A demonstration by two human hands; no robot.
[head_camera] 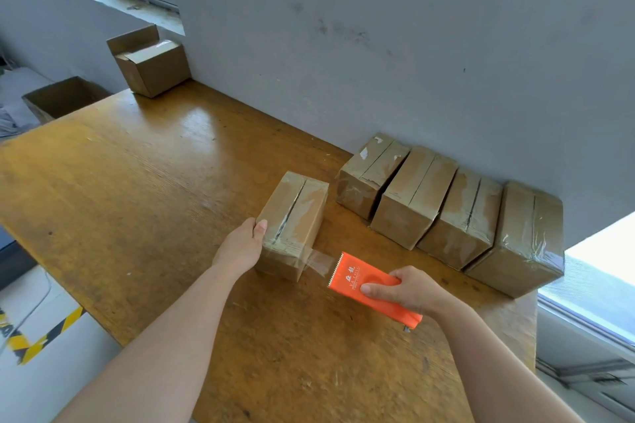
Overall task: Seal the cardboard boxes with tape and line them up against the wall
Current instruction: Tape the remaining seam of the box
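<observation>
A small cardboard box [292, 216] lies on the wooden table [137, 189], its top seam covered with clear tape. My left hand [242, 244] holds its near left corner, thumb on the top edge. My right hand [402, 288] grips an orange tape dispenser [364, 280] just right of the box. A strip of clear tape [321, 259] runs from the dispenser's toothed edge to the box's near end. Several taped boxes [446, 206] stand in a row against the grey wall [378, 45].
An open-flapped cardboard box [151, 63] sits at the table's far corner by the wall. Another open box [63, 98] stands beyond the table's left edge. The table's near edge drops to a floor with yellow-black striping [41, 336].
</observation>
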